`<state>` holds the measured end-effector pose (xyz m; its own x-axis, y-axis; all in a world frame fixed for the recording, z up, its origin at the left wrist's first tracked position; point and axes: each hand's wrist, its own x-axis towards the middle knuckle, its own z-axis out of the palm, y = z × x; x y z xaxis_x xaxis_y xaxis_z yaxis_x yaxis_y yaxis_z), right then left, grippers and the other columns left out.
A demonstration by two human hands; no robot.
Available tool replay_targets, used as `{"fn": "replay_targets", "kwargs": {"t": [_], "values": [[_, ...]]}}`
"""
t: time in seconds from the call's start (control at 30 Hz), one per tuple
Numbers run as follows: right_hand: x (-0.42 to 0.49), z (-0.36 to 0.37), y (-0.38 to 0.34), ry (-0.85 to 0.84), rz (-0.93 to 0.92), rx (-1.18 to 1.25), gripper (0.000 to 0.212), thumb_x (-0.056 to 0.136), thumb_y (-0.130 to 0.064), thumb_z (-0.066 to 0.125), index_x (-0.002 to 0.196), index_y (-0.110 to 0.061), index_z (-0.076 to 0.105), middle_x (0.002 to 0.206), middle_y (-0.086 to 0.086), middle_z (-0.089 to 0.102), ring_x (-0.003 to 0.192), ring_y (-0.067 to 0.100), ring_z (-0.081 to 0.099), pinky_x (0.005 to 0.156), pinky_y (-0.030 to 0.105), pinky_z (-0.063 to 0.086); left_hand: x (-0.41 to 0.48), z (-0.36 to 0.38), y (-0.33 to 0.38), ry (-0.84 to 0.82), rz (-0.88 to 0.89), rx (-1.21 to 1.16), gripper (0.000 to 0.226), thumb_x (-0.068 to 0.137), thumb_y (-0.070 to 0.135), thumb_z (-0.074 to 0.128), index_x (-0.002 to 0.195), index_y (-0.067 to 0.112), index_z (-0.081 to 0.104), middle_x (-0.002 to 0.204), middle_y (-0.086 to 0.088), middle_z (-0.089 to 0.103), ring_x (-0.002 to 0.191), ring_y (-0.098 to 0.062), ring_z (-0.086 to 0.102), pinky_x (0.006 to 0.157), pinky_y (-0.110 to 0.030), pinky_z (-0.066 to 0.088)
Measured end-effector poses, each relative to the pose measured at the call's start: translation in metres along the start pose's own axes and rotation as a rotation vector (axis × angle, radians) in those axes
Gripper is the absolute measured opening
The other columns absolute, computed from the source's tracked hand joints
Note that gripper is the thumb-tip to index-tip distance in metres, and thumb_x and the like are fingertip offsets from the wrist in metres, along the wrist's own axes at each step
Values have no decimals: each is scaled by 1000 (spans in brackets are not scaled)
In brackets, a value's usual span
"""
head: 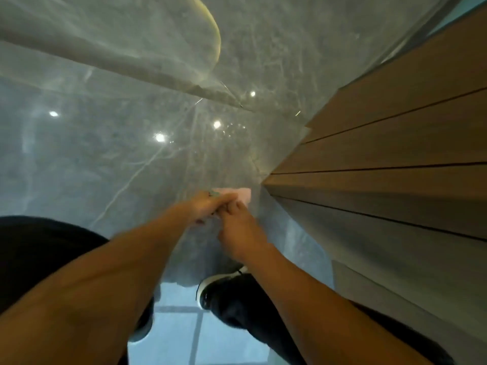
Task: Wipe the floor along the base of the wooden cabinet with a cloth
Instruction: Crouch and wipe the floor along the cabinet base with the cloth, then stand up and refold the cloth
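Note:
A pale pink cloth (241, 194) lies on the glossy grey marble floor (110, 159), just left of the wooden cabinet's base. My left hand (210, 205) reaches forward with its fingers closed over the near edge of the cloth. My right hand (238, 229) is right behind it, fingertips touching the left hand and the cloth; the blur hides its grip. The wooden cabinet (390, 156) with dark horizontal grooves rises along the right side. Most of the cloth is hidden by my hands.
My black shoe with a white sole (218, 288) stands on the floor below my hands. Dark trousers (34, 254) fill the lower left. The floor reflects ceiling lights and a pale beam (110, 56). A bluish window reflection (184, 325) lies at the bottom.

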<state>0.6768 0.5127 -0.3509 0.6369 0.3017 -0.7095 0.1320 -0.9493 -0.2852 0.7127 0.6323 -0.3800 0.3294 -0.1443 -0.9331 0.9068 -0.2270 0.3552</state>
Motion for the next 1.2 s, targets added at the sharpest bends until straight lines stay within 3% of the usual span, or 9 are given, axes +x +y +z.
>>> {"fn": "replay_targets", "kwargs": {"t": [0.1, 0.17, 0.3, 0.43, 0.57, 0.7, 0.83, 1.1, 1.2], "values": [[-81, -10, -42, -8, -78, 61, 57, 91, -20, 51, 145, -24, 34, 156, 8, 27, 142, 33, 23, 115, 46, 31, -80, 4, -27, -49, -59, -168, 26, 76, 49, 71, 73, 24, 66, 71, -2, 66, 68, -17, 64, 69, -35, 60], [-131, -25, -64, 118, -108, 215, 53, 86, -18, 54, 138, -21, 46, 145, 9, 42, 133, 30, 38, 112, 44, 36, -127, 9, -33, -25, -38, -204, 22, 82, 42, 67, 73, 21, 67, 78, -4, 70, 72, -19, 67, 66, -32, 58], [-216, -54, -87, 499, 313, 693, 39, 87, -20, 62, 125, -25, 59, 119, -2, 63, 104, 7, 57, 95, 24, 49, -214, 25, -35, -29, 68, -210, 36, 95, 30, 56, 111, -1, 66, 114, -29, 67, 85, -32, 67, 71, -36, 56], [-286, -65, -78, 353, 580, 1056, 60, 82, -29, 73, 137, -26, 49, 131, -2, 58, 115, 17, 56, 94, 30, 49, -292, 48, -42, -66, 148, -128, 28, 92, 29, 61, 112, 10, 67, 113, -18, 69, 111, -36, 64, 98, -51, 52], [-370, -50, -67, 506, 579, 1215, 5, 81, -19, 72, 85, -22, 73, 82, -1, 72, 79, 20, 64, 63, 24, 50, -362, 76, -66, -99, 348, -42, 7, 89, 24, 66, 95, 28, 68, 84, 2, 74, 90, -24, 68, 70, -34, 59], [-496, -21, -57, 687, 512, 1554, 17, 77, -1, 74, 76, -19, 73, 66, 9, 68, 62, 25, 59, 59, 33, 50, -435, 136, -109, -117, 409, 82, 57, 71, 19, 84, 118, 35, 57, 103, 10, 65, 90, -10, 65, 60, -22, 58], [-658, 9, -50, 773, 485, 1890, 19, 84, -4, 69, 102, 2, 66, 86, 18, 67, 72, 25, 60, 62, 30, 49, -525, 235, -164, -278, 278, 13, 62, 73, -1, 78, 126, 23, 56, 111, -9, 69, 95, -22, 70, 69, -32, 60], [-888, 59, -15, 847, 806, 2146, 24, 83, -26, 71, 106, -28, 66, 89, -1, 68, 71, 19, 61, 63, 26, 49, -657, 414, -204, -714, 68, 207, 42, 72, -12, 64, 103, 15, 66, 89, -4, 73, 76, -17, 71, 62, -28, 55], [-921, 87, -9, 864, 773, 2337, 16, 85, -35, 67, 101, -32, 65, 109, 2, 66, 78, 32, 66, 72, 40, 58, -666, 470, -205, -831, 21, 364, 41, 71, -17, 59, 96, 15, 63, 78, -2, 75, 70, -16, 72, 57, -29, 56]]}}
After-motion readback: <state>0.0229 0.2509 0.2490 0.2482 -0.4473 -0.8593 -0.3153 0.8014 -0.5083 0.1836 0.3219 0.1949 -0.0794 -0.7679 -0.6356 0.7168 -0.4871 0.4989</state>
